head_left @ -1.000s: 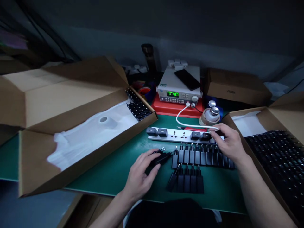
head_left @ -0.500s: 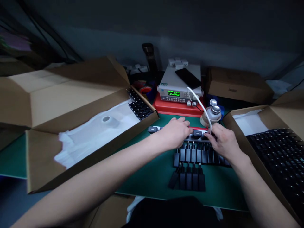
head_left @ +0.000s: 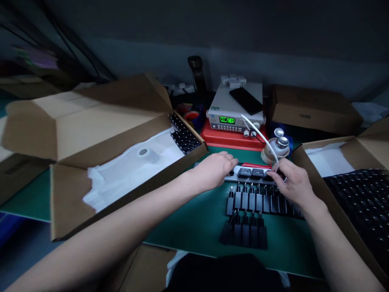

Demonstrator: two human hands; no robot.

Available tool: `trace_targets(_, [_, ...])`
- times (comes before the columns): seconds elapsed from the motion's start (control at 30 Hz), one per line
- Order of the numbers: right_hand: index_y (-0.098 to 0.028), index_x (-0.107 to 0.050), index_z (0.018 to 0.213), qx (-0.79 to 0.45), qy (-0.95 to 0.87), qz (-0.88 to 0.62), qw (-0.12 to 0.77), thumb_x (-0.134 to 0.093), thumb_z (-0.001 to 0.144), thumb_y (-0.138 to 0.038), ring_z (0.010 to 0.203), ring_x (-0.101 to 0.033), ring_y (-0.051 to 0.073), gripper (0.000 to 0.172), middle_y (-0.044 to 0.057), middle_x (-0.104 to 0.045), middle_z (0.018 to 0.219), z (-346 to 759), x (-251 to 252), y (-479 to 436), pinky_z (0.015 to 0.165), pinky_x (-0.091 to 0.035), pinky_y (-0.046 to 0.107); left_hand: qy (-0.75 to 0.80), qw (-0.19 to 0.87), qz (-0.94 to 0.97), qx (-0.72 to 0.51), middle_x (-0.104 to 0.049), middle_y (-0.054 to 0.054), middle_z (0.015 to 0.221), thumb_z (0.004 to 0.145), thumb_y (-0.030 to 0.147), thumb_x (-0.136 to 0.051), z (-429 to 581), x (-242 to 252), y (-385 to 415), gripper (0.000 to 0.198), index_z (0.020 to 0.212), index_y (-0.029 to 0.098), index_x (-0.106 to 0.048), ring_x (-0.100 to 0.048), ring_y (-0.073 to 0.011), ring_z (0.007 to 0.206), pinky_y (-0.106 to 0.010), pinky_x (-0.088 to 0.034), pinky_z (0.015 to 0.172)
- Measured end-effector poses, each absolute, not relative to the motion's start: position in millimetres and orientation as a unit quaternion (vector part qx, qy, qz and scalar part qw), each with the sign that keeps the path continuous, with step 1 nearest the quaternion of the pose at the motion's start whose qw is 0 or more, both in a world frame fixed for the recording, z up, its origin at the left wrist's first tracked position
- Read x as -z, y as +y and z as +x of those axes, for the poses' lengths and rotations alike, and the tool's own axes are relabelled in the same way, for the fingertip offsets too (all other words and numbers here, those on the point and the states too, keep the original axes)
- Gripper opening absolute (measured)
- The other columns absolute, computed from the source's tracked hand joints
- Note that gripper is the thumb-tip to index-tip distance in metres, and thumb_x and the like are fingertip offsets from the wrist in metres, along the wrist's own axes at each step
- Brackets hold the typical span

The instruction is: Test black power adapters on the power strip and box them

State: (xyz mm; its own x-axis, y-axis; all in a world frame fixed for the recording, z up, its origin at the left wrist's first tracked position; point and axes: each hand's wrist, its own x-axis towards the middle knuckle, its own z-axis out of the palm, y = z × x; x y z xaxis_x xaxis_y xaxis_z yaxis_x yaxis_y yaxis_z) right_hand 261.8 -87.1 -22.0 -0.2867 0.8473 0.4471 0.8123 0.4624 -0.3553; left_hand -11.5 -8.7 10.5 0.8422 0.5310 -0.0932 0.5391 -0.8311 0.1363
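My left hand lies palm down over the left end of a white power strip, hiding that end and whatever its fingers touch. Two black plug-in chargers sit in the strip's sockets. My right hand pinches at the strip's right end, where a white cable comes down to its fingers. Two rows of black wall chargers stand prongs-up on the green mat in front of the strip. A red-handled tool lies behind it.
A bench power supply with a green display stands on a red tray behind the strip, a phone on top. Open cardboard boxes flank the mat: the left lined white, the right holding several black chargers.
My left hand has carried its black charger from the front of the mat to the strip, and the charger is now out of sight. The white cable now arcs up and over, and the view has shifted slightly.
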Motion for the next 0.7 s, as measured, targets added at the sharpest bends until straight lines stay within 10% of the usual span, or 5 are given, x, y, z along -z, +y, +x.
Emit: trace_targets(0.7, [-0.021, -0.057, 0.087, -0.062, -0.792, -0.537, 0.285, -0.054, 0.099, -0.031, 0.075, -0.059, 0.017, 0.017, 0.004, -0.061, 0.084, 261.4, 16.1, -89.5, 0.068, -0.048, 0.030, 0.276, 0.040, 0.960, 0.033, -0.067, -0.020, 0.123, 0.075, 0.003, -0.055, 8.2, 2.0, -22.7, 0.077, 0.149, 0.002, -0.035, -0.063, -0.0297, 0.107, -0.042, -0.050, 0.087])
